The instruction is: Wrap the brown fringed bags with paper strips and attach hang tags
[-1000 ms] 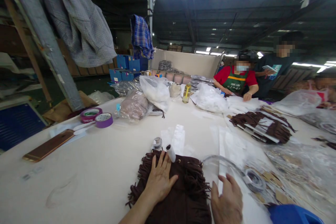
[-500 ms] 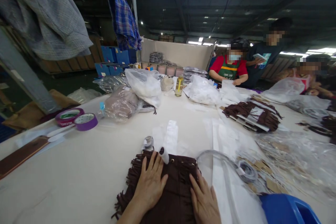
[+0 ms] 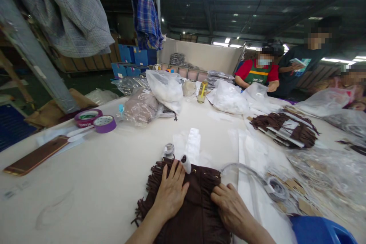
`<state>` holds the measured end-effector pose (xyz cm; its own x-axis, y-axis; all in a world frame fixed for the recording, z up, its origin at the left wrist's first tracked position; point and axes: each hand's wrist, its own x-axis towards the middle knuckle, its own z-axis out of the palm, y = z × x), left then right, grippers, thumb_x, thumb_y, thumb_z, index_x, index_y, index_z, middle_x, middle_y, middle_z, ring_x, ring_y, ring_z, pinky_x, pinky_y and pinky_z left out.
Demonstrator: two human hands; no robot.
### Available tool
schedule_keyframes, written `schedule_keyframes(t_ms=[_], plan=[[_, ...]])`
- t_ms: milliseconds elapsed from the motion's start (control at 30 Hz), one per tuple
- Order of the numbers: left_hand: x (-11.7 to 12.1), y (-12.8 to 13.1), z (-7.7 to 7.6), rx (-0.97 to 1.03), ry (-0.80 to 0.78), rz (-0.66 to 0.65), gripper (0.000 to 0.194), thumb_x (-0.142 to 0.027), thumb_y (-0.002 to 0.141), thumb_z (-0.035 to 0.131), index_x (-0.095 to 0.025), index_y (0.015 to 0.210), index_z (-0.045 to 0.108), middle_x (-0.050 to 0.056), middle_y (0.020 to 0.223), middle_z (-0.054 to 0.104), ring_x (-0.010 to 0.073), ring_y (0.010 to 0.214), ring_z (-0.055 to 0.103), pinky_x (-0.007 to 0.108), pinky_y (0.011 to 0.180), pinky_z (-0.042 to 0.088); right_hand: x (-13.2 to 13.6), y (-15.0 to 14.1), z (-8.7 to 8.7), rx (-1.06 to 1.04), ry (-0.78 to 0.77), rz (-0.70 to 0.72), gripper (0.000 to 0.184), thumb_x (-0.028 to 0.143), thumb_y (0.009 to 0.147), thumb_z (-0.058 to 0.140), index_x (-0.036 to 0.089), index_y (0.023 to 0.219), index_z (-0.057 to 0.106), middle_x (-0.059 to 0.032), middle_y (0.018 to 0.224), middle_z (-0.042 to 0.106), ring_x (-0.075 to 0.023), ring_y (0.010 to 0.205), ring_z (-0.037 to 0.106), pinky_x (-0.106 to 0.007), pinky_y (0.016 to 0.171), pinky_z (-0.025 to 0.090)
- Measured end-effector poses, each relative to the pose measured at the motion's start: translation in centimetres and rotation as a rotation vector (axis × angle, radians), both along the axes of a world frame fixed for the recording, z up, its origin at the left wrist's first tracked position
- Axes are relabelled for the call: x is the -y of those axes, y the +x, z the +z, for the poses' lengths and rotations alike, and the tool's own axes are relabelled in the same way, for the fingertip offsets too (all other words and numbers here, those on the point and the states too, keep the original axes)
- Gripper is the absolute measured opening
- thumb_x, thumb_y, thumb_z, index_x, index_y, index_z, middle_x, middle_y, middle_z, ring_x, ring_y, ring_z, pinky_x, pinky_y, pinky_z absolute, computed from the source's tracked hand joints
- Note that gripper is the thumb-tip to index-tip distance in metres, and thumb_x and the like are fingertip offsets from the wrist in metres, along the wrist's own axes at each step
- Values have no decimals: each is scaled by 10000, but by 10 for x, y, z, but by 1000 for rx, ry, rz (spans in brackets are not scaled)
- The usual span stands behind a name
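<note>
A dark brown fringed bag (image 3: pixel 197 209) lies flat on the white table (image 3: pixel 108 167) right in front of me. My left hand (image 3: pixel 170 192) rests on its left half, palm down with fingers spread. My right hand (image 3: pixel 230 206) lies on its right side, fingers curled downward onto the fringe near the upper right corner. A small white tube with a dark cap (image 3: pixel 186 163) and a small round metal piece (image 3: pixel 169 148) sit just beyond the bag's top edge. A clear plastic strap (image 3: pixel 243 169) curves away to the right.
A phone (image 3: pixel 36 156) and two purple tape rolls (image 3: pixel 95 121) lie at left. Filled plastic bags (image 3: pixel 164 91) and a bottle (image 3: pixel 202 92) stand at the back. More fringed bags (image 3: pixel 286 127) lie at right, a blue bin (image 3: pixel 320 230) near me. Other people work at the far side.
My right hand moved from the table beside the bag onto the bag's right side and its fingers curled. The left hand stayed put. The view shifted slightly.
</note>
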<state>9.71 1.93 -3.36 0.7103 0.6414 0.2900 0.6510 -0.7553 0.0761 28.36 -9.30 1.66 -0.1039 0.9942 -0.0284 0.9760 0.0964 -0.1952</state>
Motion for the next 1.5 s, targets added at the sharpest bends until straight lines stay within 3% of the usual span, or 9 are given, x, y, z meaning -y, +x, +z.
schedule_keyframes(t_ms=[167,300,467,633,733,833,1067,1333,1500], plan=[[0,1,0,22,-24,20,449,-323,914,295,-158,1329,335,70,1400,302,269,1317,160,528,1048,192,25,41,3,245,52,-252,336,-30,710,351,193,709,603,-53,768,595,-192,739,496,-322,665,282],[-1,1,-1,28,-21,14,445,-336,922,279,-157,1325,339,70,1394,315,269,1314,173,530,1042,209,7,-9,14,57,235,-176,355,55,723,395,190,993,582,-83,1036,587,-200,919,501,-319,775,328],[-2,0,2,11,-43,20,437,-322,923,265,-155,1318,352,69,1388,325,267,1309,192,527,1028,245,-12,-68,3,-206,40,-108,453,54,667,368,215,1041,565,-30,944,630,-181,912,531,-337,870,319],[-1,0,4,60,-54,12,444,-332,921,283,-168,1331,328,70,1389,323,256,1315,178,519,1049,210,27,5,-23,-158,15,-278,393,90,628,368,207,934,586,-17,873,649,-158,817,582,-280,751,400],[0,0,3,66,-61,15,453,-343,921,281,-157,1333,321,66,1394,312,261,1313,184,528,1043,219,41,35,-17,48,256,-457,336,188,679,427,182,970,594,-81,922,640,-215,854,585,-325,722,415],[0,0,3,50,-63,17,450,-343,921,278,-160,1329,328,60,1400,299,264,1311,190,535,1031,238,22,11,-1,60,420,-345,266,255,763,463,203,994,584,-75,974,616,-215,925,552,-348,798,373],[-1,-1,1,50,-43,4,441,-328,915,303,-185,1333,321,58,1388,327,264,1313,184,542,1029,236,-41,-54,-5,214,92,-466,226,28,712,410,171,764,577,-64,768,621,-214,747,591,-323,671,336],[-1,-2,-2,109,-59,7,464,-366,912,316,-190,1341,306,52,1402,301,258,1321,156,530,1053,192,19,33,-23,216,25,-751,191,115,747,373,204,739,541,-59,763,619,-186,671,615,-278,579,405],[-1,-2,-1,87,-62,7,470,-356,907,324,-172,1339,309,65,1406,287,269,1320,157,546,1047,195,4,14,-10,132,482,-645,309,196,770,349,98,979,553,-183,1028,591,-260,954,562,-385,822,440]])
